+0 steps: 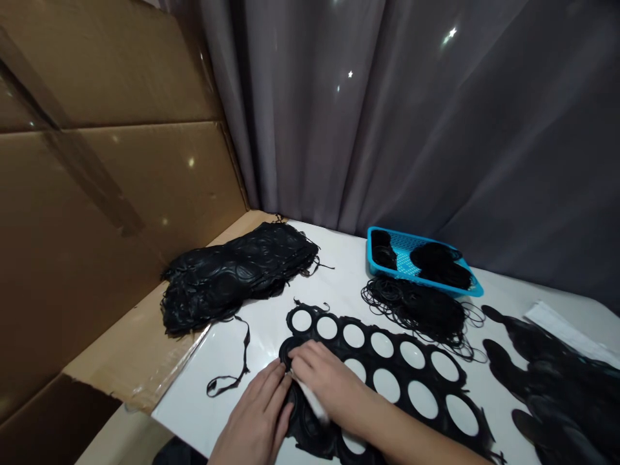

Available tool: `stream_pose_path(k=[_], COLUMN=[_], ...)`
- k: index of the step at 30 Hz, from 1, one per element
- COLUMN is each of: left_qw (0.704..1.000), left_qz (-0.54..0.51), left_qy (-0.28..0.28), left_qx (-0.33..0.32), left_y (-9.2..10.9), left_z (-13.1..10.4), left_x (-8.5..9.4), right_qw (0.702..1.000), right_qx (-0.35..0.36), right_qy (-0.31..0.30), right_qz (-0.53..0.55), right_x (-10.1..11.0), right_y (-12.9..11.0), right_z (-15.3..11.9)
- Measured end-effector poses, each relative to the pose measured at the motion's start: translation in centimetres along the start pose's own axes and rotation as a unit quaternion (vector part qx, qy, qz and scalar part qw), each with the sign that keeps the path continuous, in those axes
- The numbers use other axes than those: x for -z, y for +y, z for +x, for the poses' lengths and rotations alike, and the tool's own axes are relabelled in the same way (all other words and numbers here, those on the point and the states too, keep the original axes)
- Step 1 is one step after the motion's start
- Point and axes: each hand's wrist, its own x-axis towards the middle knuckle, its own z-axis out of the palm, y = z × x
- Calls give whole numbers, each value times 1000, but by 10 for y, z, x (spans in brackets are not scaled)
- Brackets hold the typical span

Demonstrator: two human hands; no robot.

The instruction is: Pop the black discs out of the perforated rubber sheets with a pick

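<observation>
A black rubber-like sheet [372, 361] with rows of round holes lies on the white table. My left hand [256, 413] rests on its left edge, fingers stretched out and lying flat. Right beside it, my right hand [330, 380] has its fingers curled down on the same end of the sheet. A slim white object [312, 402] shows under the right palm, gripped by that hand; its kind and its tip are hidden. Black material still fills the round shapes under and around the fingertips, while white table shows through the other holes.
A thick stack of black sheets [237, 268] lies at the left by a cardboard box [121, 187]. Behind, a blue basket [403, 248] holds black rings, with a pile of thin rings [419, 307] before it. Black rounded pieces [557, 381] lie right; a loose strip [245, 342] lies left.
</observation>
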Motion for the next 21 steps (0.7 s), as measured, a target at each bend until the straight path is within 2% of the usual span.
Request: stream_pose_path(k=[2, 3, 5, 7, 9, 10, 13, 17, 21], left_qw=[1000, 1000, 1000, 1000, 999, 999, 999, 995, 997], left_qz=[0, 0, -4, -14, -26, -31, -30, -27, -44], left_qy=[-1, -4, -9, -11, -10, -10, 13, 64, 53], left_qx=[1, 5, 14, 22, 25, 27, 43, 67, 29], left_y=[0, 0, 1, 1, 1, 0, -4, 0, 15], left_z=[0, 0, 1, 3, 4, 5, 3, -12, -34], left_x=[0, 0, 0, 1, 4, 8, 23, 44, 43], right_qw=[998, 998, 991, 960, 930, 924, 937, 941, 952], right_qx=[13, -6, -89, -193, -243, -252, -234, -192, -148], right_qy=[12, 32, 98, 185, 239, 243, 189, 100, 32], right_qz=[-55, -54, 1, 86, 139, 151, 180, 261, 267], right_x=[-5, -5, 1, 15, 31, 37, 43, 28, 11], right_y=[3, 8, 26, 47, 61, 63, 45, -4, -37], right_z=[3, 8, 19, 30, 35, 34, 21, -3, -15])
